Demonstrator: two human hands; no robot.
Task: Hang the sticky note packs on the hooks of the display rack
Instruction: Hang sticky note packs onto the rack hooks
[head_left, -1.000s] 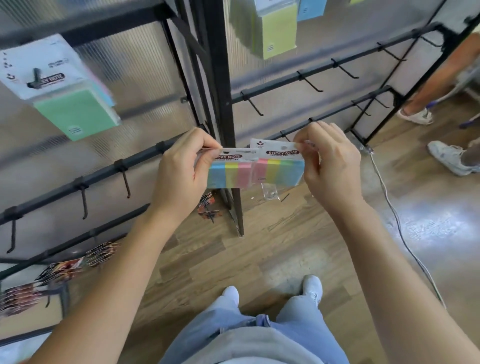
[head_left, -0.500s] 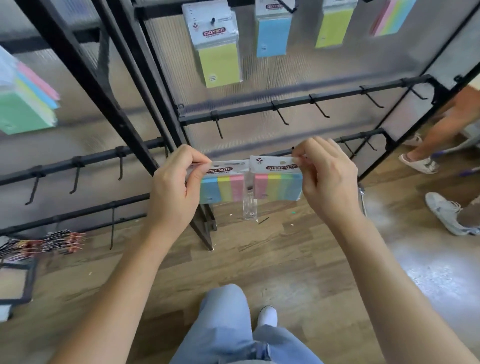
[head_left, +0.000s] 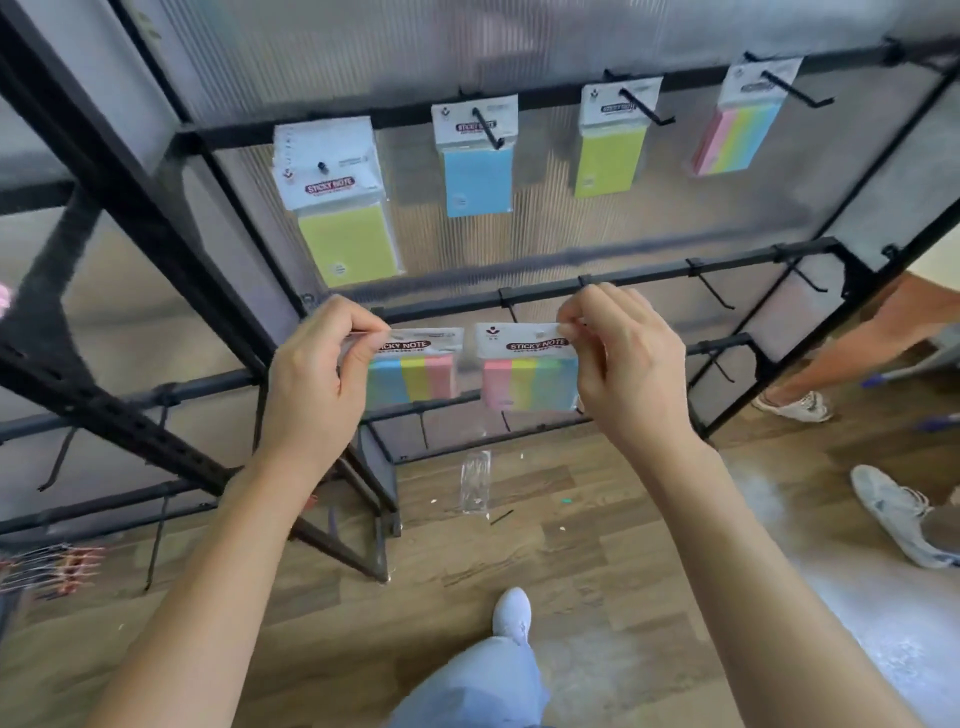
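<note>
My left hand (head_left: 317, 379) pinches the header card of one striped sticky note pack (head_left: 413, 371). My right hand (head_left: 623, 364) pinches the header of a second striped pack (head_left: 530, 376). Both packs hang side by side just below the rack's middle bar (head_left: 670, 273), which carries bare hooks (head_left: 714, 291). On the top bar several packs hang from hooks: a yellow-green pack (head_left: 340, 218), a blue pack (head_left: 478, 161), another yellow-green pack (head_left: 613, 140) and a striped pack (head_left: 737, 124).
The black display rack frame (head_left: 104, 171) slants across the left, with more bars and hooks behind it. Another person's legs and shoes (head_left: 904, 514) stand at the right. A clear plastic wrapper (head_left: 476, 480) lies on the wooden floor. My shoe (head_left: 511, 613) is below.
The view has tilted up, bringing the top row of hung packs into sight. Both hands have risen toward the middle bar, and the two packs now sit slightly apart.
</note>
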